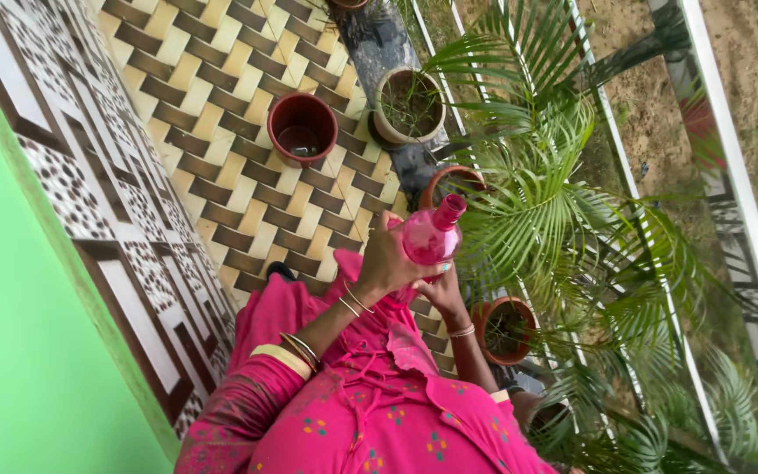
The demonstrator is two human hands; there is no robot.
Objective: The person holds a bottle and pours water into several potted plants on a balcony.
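Honestly, head view: the pink bottle [432,235] is tipped toward the palm [537,202], so I'd say water could miss the pot [449,184] and hit the tiles [221,132]. Left hand [388,259] wraps its body, fingers closed around it; right hand [442,290] cups underneath, grip hidden.

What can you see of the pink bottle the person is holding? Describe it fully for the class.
The pink bottle looks like clear, glossy pink plastic, with a rounded body narrowing to a darker pink neck or cap that points toward the palm fronds. Both hands grip it: the left hand wraps its body, and the right hand holds it from the other side. It is held tilted above the patterned tiled floor, near a terracotta pot. Whether it holds liquid cannot be told.
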